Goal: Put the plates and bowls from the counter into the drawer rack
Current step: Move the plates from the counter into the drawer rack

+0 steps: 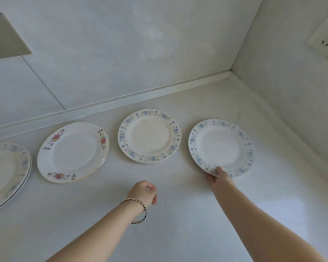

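Note:
Several plates lie in a row on the white counter (178, 214). At the right is a white plate with a blue floral rim (221, 146); my right hand (219, 178) pinches its near edge, thumb on top and fingers under the rim. To its left lies a cream plate with a blue floral rim (149, 136). Further left is a stack of plates with red flowers (73, 151). At the far left, a stack of blue-rimmed plates (6, 173) is cut off by the frame edge. My left hand (144, 191) hovers over the counter below the cream plate, fingers curled, holding nothing. No drawer rack or bowls are in view.
A white wall meets the counter behind the plates along a raised strip (121, 99). A side wall closes the right, forming a corner, with a power socket (325, 37) on it. A dark square opening (4, 36) sits in the wall at upper left.

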`<state>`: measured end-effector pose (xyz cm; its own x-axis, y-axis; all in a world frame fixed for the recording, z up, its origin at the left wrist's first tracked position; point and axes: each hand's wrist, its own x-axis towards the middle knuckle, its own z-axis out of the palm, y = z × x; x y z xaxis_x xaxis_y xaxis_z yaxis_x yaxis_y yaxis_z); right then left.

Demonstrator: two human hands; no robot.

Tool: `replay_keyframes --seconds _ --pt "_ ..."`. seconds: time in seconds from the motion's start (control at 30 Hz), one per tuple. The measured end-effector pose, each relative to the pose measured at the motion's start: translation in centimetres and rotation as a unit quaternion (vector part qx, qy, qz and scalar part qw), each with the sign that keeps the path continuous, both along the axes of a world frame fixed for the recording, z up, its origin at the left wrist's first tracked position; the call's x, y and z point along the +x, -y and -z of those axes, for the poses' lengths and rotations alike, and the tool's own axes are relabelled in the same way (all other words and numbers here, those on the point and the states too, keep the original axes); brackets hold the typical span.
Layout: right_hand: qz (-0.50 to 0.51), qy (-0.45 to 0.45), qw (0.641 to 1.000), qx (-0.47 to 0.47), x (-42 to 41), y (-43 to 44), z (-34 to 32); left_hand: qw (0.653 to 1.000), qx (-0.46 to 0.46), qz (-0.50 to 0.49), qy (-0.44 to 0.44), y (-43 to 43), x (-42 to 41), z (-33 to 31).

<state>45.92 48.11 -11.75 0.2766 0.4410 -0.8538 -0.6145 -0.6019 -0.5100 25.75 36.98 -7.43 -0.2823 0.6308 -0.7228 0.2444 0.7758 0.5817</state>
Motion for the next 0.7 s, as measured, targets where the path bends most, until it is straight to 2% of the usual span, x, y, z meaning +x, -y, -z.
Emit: replay_keyframes --seconds 0.2,0.33,0.43,0.53,0.7 --pt "-0.039 0.077 0.996 0.000 3.9 3.6 -0.8 0.999 -0.020 -0.013 0.029 -1.6 1.9 0.1" --pt "-0.155 0.101 0.983 0.006 7.5 7.2 -2.1 0.990 -0.003 -0.088 0.106 -3.2 4.0 0.4" --pt "-0.265 0.119 0.957 0.006 9.4 9.3 -2.2 0.989 -0.003 -0.073 0.127 -3.3 5.4 0.8" --pt "-0.347 0.127 0.929 0.011 10.2 10.7 -2.3 0.992 -0.012 -0.052 0.110 -2.0 5.9 1.4" --pt "-0.425 0.126 0.896 0.040 9.1 11.2 -3.5 0.998 -0.024 -0.012 0.065 1.9 3.6 1.7"
